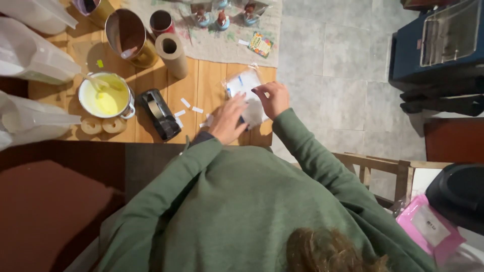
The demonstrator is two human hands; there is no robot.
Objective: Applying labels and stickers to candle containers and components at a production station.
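A clear plastic packet (pixel 243 82) with white contents lies near the right edge of the wooden table (pixel 212 80). My left hand (pixel 228 119) is laid over the packet's lower part with its fingers spread, pressing it down. My right hand (pixel 272 98) has curled fingers that pinch the packet's right side. Both sleeves are green. Several short white strips (pixel 185 103) lie on the wood just left of my left hand.
A black tape dispenser (pixel 159 114), a pot of yellow liquid (pixel 106 95), a cardboard tube (pixel 171 53) and a metal cup (pixel 128 34) stand to the left. Small figures (pixel 222 20) stand on a cloth at the back. A pink packet (pixel 428 227) lies at lower right.
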